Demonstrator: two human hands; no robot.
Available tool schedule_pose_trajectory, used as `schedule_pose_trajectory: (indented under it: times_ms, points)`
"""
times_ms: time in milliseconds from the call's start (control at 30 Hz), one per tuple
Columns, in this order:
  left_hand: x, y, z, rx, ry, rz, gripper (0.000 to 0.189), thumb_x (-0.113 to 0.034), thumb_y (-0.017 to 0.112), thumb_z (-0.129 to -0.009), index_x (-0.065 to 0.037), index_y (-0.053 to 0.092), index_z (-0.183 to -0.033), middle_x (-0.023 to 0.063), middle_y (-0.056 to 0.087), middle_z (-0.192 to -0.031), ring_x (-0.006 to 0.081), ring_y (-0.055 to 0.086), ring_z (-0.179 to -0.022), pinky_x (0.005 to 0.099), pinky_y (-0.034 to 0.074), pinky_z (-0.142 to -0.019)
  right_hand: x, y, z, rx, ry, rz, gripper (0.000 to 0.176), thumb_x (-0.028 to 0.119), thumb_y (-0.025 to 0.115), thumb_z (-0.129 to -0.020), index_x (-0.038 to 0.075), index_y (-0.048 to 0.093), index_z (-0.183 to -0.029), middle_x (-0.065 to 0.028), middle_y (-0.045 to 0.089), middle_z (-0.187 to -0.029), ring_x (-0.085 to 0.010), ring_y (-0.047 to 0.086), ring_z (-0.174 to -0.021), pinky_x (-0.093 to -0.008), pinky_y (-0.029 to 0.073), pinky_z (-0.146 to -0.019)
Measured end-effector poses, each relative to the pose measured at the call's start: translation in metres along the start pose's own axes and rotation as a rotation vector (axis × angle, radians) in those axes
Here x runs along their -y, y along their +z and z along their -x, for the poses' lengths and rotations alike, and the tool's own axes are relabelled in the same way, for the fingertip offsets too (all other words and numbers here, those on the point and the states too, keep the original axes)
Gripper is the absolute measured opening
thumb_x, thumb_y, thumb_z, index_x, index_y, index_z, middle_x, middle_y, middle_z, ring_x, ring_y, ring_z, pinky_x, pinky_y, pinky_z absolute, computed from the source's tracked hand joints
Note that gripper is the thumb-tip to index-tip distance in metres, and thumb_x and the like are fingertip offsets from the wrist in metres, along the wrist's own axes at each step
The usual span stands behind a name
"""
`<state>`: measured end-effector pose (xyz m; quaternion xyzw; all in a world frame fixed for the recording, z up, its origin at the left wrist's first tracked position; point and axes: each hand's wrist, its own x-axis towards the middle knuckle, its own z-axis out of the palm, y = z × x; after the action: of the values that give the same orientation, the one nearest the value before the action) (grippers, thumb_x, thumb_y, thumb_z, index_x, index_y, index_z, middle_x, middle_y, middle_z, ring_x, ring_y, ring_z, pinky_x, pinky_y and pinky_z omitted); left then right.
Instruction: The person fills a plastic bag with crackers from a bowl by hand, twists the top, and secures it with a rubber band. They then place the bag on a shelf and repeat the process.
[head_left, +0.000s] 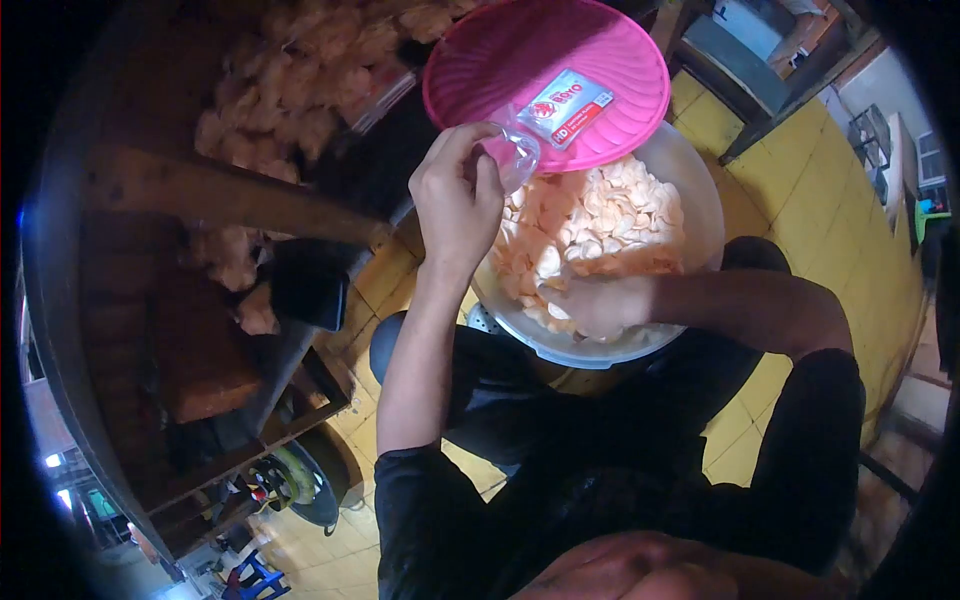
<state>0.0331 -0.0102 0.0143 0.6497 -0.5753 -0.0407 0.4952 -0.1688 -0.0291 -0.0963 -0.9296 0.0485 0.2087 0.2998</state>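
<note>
Tub of chips, yellow tiled floor around, wooden rack alongside

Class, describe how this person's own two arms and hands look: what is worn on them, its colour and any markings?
The left sleeve and right sleeve are black or very dark, each ending near the elbow, with no markings visible. Below them the arms are bare. The left hand and right hand wear no gloves, and no watch shows.

L fingers hold clr bag nr wht/red pkt, R fingers in chips.
</note>
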Motion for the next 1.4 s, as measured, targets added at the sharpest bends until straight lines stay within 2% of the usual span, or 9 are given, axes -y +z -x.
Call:
schedule_pose_trajectory:
  times_ms: [267,400,533,600,667,733,1000,1233,1400]
  points:
    - [-0.007,-0.002,0.0,-0.011,-0.142,0.116,0.023,0.007,0.055,-0.083,0.001,0.068,-0.102,0.0164,0.066,-0.09,0.0235,0.068,-0.071,0.0341,0.052,-0.062,0.023,-0.042,0.004,0.068,0.185,-0.377,0.04,0.016,0.063,-0.086,-0.002,0.059,-0.122,-0.0257,0.063,-0.112,-0.0375,0.065,-0.105,-0.0488,0.051,-0.088]
    - [0.004,0.003,0.001,-0.011,-0.059,0.082,0.023,0.007,0.054,-0.085,0.002,0.066,-0.103,0.0191,0.066,-0.092,0.0312,0.069,-0.08,0.037,0.053,-0.07,0.024,-0.083,0.015,-0.022,-0.032,0.019,0.02,0.014,0.063,-0.082,-0.001,0.071,-0.093,-0.0253,0.069,-0.087,-0.0357,0.07,-0.078,-0.0458,0.055,-0.071]
    - [0.007,0.002,0.003,0.055,-0.07,0.029,0.024,0.006,0.054,-0.085,0.003,0.064,-0.107,0.0211,0.066,-0.093,0.0339,0.069,-0.084,0.0369,0.053,-0.073,-0.001,-0.138,0.038,-0.429,-0.26,-0.44,0.042,0.005,0.065,-0.081,0.002,0.058,-0.122,-0.0136,0.067,-0.099,-0.0236,0.07,-0.082,-0.0378,0.056,-0.074]
    - [0.007,0.004,0.003,0.071,-0.027,0.011,0.025,0.004,0.053,-0.087,0.004,0.063,-0.109,0.0204,0.066,-0.093,0.0318,0.07,-0.083,0.0367,0.054,-0.072,0.004,-0.162,0.055,-0.29,-0.074,-0.874,0.037,0.005,0.06,-0.087,0.003,0.057,-0.124,-0.0147,0.068,-0.093,-0.0183,0.069,-0.075,-0.0307,0.058,-0.067]
    - [0.001,0.007,0.004,0.093,0.023,-0.01,0.026,0.002,0.052,-0.089,0.004,0.063,-0.112,0.0197,0.067,-0.093,0.0298,0.071,-0.081,0.0365,0.054,-0.072,0.004,-0.17,0.058,-0.659,-0.224,-1.07,0.035,0.001,0.055,-0.09,0.003,0.054,-0.125,-0.0127,0.066,-0.092,-0.0157,0.068,-0.073,-0.0281,0.058,-0.064]
    - [-0.013,0.008,0.008,0.205,-0.322,0.343,0.029,-0.002,0.048,-0.093,0.005,0.063,-0.117,0.019,0.069,-0.093,0.0239,0.072,-0.077,0.0354,0.055,-0.069,-0.001,-0.164,0.045,-0.752,-0.227,-1.088,0.035,0.003,0.055,-0.092,0.002,0.052,-0.127,-0.0125,0.066,-0.091,-0.0154,0.068,-0.074,-0.0278,0.058,-0.064]
    - [-0.027,0.013,0.009,0.211,-0.467,0.709,0.047,-0.008,0.06,-0.097,0.008,0.048,-0.14,0.014,0.07,-0.103,0.0167,0.07,-0.08,0.0283,0.058,-0.07,-0.009,-0.149,0.041,-0.826,-0.016,-0.603,0.033,0.006,0.053,-0.099,0.003,0.046,-0.131,-0.0106,0.066,-0.099,-0.0181,0.068,-0.089,-0.0335,0.054,-0.079]
    - [-0.029,0.009,0.009,0.182,-0.419,0.697,0.031,-0.011,0.066,-0.096,0.007,0.062,-0.121,0.0111,0.071,-0.098,0.0105,0.068,-0.077,0.0236,0.055,-0.066,-0.003,-0.143,0.038,-0.829,-0.126,-0.245,0.024,0.013,0.058,-0.097,-0.002,0.056,-0.115,-0.0166,0.069,-0.088,-0.0234,0.072,-0.078,-0.0358,0.055,-0.068]
    - [-0.017,0.005,0.008,0.154,-0.43,0.57,0.015,-0.003,0.064,-0.094,0.004,0.068,-0.106,0.0069,0.071,-0.086,0.0082,0.065,-0.072,0.0221,0.052,-0.062,-0.006,-0.145,0.035,-0.754,0.003,-0.641,0.028,0.015,0.06,-0.099,0.001,0.057,-0.123,-0.0081,0.066,-0.095,-0.0139,0.066,-0.082,-0.0296,0.054,-0.068]
